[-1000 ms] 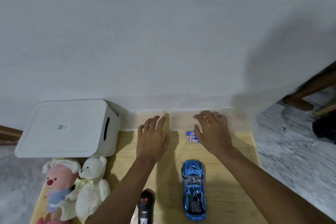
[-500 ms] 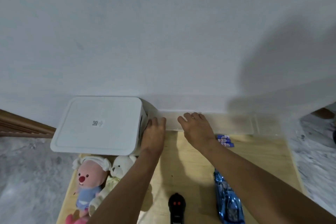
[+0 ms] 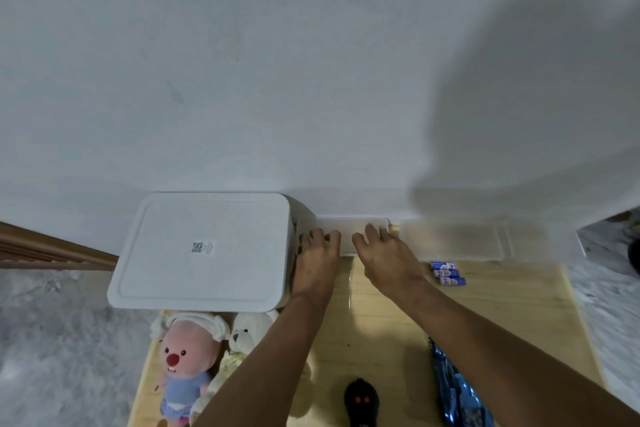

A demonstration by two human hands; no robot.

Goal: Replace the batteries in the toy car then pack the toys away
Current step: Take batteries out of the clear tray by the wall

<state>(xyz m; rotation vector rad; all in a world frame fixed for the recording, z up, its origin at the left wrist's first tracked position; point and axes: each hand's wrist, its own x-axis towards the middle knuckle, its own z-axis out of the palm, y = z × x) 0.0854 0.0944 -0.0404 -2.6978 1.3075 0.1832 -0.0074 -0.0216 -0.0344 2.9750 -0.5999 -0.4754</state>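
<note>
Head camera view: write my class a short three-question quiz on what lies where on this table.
1. True or false: the shiny blue toy car lies on the light wooden table, outside the white lidded plastic storage box.
2. The blue cylindrical batteries lie: A) right of the right hand; B) on the box lid; C) under the car.
3. How many plush toys lie in front of the box?
Key: 1 true; 2 A; 3 two.

The box (image 3: 204, 250) stands centre left against the wall (image 3: 311, 80), with the doll (image 3: 183, 357) and bear (image 3: 249, 333) side by side just below it. On the table (image 3: 519, 315), the batteries (image 3: 446, 273) lie right of centre, the car (image 3: 457, 392) at bottom right, the remote (image 3: 360, 402) left of it.
</note>
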